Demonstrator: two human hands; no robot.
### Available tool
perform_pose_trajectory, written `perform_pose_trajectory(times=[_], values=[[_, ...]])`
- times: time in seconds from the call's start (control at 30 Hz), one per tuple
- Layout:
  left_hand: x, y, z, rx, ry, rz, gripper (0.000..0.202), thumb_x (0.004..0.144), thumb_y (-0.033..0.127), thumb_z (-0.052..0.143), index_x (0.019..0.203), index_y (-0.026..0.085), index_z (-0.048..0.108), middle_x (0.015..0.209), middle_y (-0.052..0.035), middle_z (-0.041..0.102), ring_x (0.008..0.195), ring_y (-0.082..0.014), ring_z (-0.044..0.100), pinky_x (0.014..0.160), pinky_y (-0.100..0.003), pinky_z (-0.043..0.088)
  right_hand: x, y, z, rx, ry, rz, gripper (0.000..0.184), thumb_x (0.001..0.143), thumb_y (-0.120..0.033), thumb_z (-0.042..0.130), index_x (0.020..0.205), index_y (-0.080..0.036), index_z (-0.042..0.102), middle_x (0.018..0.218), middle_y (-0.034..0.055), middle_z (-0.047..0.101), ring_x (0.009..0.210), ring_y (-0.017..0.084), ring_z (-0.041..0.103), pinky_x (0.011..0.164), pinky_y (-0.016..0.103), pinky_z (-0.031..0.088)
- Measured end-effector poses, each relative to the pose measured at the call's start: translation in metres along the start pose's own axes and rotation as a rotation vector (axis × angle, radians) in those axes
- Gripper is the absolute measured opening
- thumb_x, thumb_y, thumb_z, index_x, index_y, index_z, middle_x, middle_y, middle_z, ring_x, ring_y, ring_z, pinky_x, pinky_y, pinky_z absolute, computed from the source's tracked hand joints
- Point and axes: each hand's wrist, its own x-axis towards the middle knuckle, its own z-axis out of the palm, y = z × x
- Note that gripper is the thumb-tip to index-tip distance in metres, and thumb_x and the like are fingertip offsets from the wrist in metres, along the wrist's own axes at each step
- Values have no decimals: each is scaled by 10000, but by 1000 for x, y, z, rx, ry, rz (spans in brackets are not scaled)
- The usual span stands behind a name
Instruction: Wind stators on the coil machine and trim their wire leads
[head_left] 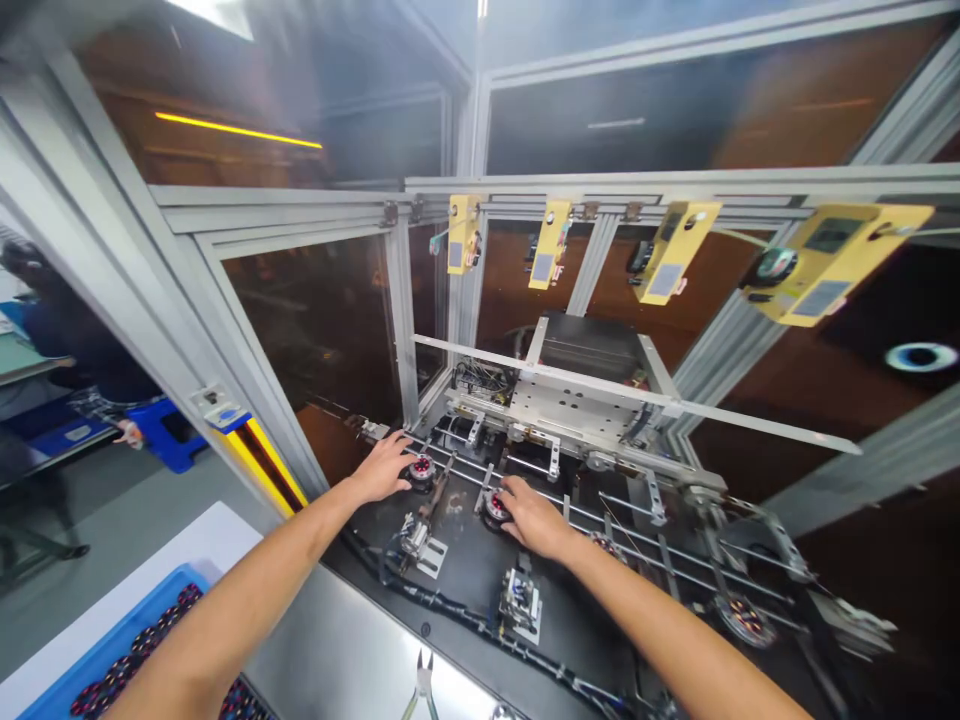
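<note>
My left hand (pixel 384 467) is at a round part with red segments and a metal rim (pixel 421 468), its thumb and fingers spread around the left edge. A similar round part (pixel 493 506) sits to the right, and my right hand (pixel 534 518) grips its right side between thumb and fingers. Both parts are at stations along metal rails (pixel 469 470) over a black machine bed (pixel 457 510). Small metal clamp fixtures (pixel 421 543) stand in front of them. Another round part with copper-coloured windings (pixel 744 618) lies farther right; one more is partly hidden behind my right forearm.
Several yellow units (pixel 551 243) hang from the frame above. A flat metal bar (pixel 630 388) crosses behind the rails. Pliers (pixel 424 685) lie on the front ledge. A blue tray (pixel 56 690) of round parts stands at lower left. A person (pixel 82 330) is at far left.
</note>
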Motion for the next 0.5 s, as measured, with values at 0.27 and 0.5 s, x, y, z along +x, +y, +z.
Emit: perform_pose_trajectory(times=[0.27, 0.5], values=[[30, -7, 27, 42, -138, 39, 360, 891, 313, 604, 1228, 193, 567, 1366, -102, 532, 1199, -289, 539, 981, -543, 446, 8, 9, 14, 96, -52, 19, 282, 900, -304, 618, 1144, -164, 599, 1308, 96, 543, 1186, 271, 526, 973, 504, 458], [35, -15, 33, 28, -238, 27, 356, 893, 310, 602, 1227, 193, 567, 1359, -101, 536, 1185, -284, 549, 971, -535, 457, 10, 8, 22, 172, -56, 56, 304, 903, -299, 614, 1175, -167, 584, 1327, 97, 530, 1200, 278, 518, 983, 517, 450]])
